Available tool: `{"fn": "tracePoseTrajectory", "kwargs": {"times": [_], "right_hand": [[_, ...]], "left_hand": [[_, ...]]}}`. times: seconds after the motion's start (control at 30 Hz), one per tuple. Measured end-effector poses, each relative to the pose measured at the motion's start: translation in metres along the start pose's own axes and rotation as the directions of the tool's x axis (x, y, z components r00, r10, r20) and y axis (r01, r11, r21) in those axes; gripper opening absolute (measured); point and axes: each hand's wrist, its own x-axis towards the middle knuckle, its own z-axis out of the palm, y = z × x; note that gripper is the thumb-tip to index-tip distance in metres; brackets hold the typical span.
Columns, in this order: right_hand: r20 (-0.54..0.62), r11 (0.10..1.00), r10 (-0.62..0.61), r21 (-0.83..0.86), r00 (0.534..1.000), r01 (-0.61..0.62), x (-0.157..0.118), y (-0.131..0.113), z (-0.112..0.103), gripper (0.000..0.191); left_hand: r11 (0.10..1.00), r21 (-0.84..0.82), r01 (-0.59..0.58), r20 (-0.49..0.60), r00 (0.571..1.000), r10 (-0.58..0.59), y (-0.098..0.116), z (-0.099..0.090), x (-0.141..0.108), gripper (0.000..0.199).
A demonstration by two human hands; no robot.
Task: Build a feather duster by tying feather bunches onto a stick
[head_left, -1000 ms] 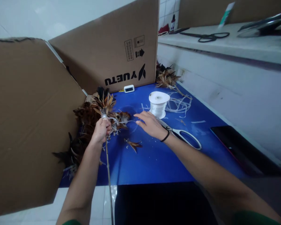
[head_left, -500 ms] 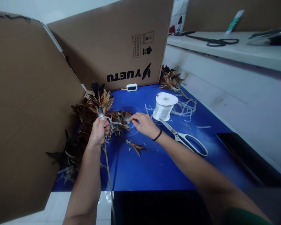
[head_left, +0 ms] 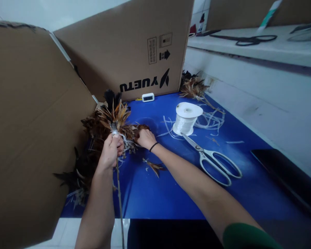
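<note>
A feather duster (head_left: 116, 116) with brown and black feathers stands upright in my left hand (head_left: 114, 148), which is closed round its thin stick just under the white binding. My right hand (head_left: 146, 139) is at the right end of a pile of brown feathers (head_left: 93, 128), its fingers curled in on feathers there; the fingertips are hidden. A small loose bunch of feathers (head_left: 154, 167) lies on the blue table below that hand. To its right stands a spool of white ribbon (head_left: 186, 121), with a pair of large scissors (head_left: 208, 155) lying open-bladed or nearly closed in front of it.
Cardboard walls (head_left: 134, 45) close off the left and back. A small white digital display (head_left: 148, 97) sits at the back. Another feather duster (head_left: 193, 85) lies in the far corner beside ribbon strips (head_left: 212, 119). At right are a black flat object (head_left: 282, 176) and a shelf with black scissors (head_left: 251, 40).
My right hand has moved left and slightly down into the feather pile, fingers curling in. My left hand still holds the duster. The view has shifted a little.
</note>
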Motion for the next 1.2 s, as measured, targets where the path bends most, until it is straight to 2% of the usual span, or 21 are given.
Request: {"fn": "tracePoseTrajectory", "kwargs": {"times": [0.13, 0.23, 0.3, 0.33, 0.4, 0.47, 0.6, 0.73, 0.77, 0.93, 1.03, 1.13, 1.2], "right_hand": [[0.014, 0.998, -0.021, 0.066, 1.000, 0.020, 0.001, 0.004, -0.001, 0.026], [-0.005, 0.998, -0.023, 0.061, 1.000, 0.024, 0.000, 0.004, 0.001, 0.031], [-0.019, 0.998, -0.021, 0.066, 1.000, 0.022, 0.000, 0.004, 0.003, 0.027], [-0.024, 0.995, -0.020, 0.097, 1.000, 0.022, 0.001, 0.005, 0.004, 0.023], [0.002, 0.964, 0.008, 0.266, 1.000, -0.008, 0.004, 0.006, 0.004, 0.015], [0.070, 0.888, 0.040, 0.456, 0.997, -0.067, 0.007, 0.007, 0.002, 0.012], [0.162, 0.745, 0.049, 0.652, 0.986, -0.144, 0.010, 0.006, -0.003, 0.015], [0.234, 0.421, -0.020, 0.884, 0.972, -0.204, 0.008, 0.004, -0.012, 0.025], [0.242, 0.375, -0.030, 0.902, 0.970, -0.213, 0.007, 0.004, -0.014, 0.024], [0.259, 0.293, -0.038, 0.926, 0.965, -0.237, 0.003, 0.003, -0.031, 0.007], [0.181, 0.274, 0.044, 0.944, 0.983, -0.186, 0.003, 0.001, -0.041, 0.011], [-0.063, 0.280, 0.205, 0.960, 0.977, 0.003, 0.002, -0.004, -0.053, 0.013], [-0.181, 0.253, 0.232, 0.960, 0.956, 0.120, -0.005, -0.011, -0.065, 0.014]], "left_hand": [[1.000, -0.015, 0.016, -0.019, 1.000, -0.016, -0.003, -0.001, 0.003, 0.028], [1.000, -0.019, 0.019, -0.018, 1.000, -0.019, -0.005, -0.002, 0.005, 0.028], [1.000, -0.017, 0.024, -0.016, 1.000, -0.025, -0.006, -0.002, 0.006, 0.027], [0.999, -0.016, 0.028, -0.014, 1.000, -0.028, -0.006, -0.002, 0.006, 0.026], [0.999, -0.018, 0.030, -0.011, 0.999, -0.030, -0.007, -0.002, 0.007, 0.026], [0.999, -0.017, 0.029, -0.011, 1.000, -0.030, -0.007, -0.002, 0.008, 0.026], [1.000, -0.001, 0.022, -0.022, 1.000, -0.022, -0.009, -0.002, 0.008, 0.025], [1.000, -0.007, 0.011, -0.020, 1.000, -0.012, -0.011, -0.003, 0.009, 0.026], [1.000, -0.011, 0.013, -0.018, 1.000, -0.014, -0.012, -0.003, 0.009, 0.026], [0.999, -0.021, 0.030, -0.051, 0.998, -0.031, -0.015, -0.003, 0.012, 0.027], [0.999, -0.022, 0.035, -0.083, 0.996, -0.037, -0.018, -0.003, 0.014, 0.029], [0.999, -0.021, 0.042, -0.097, 0.994, -0.044, -0.020, -0.003, 0.015, 0.028], [0.999, -0.013, 0.046, -0.106, 0.993, -0.047, -0.021, -0.002, 0.015, 0.029]]}}
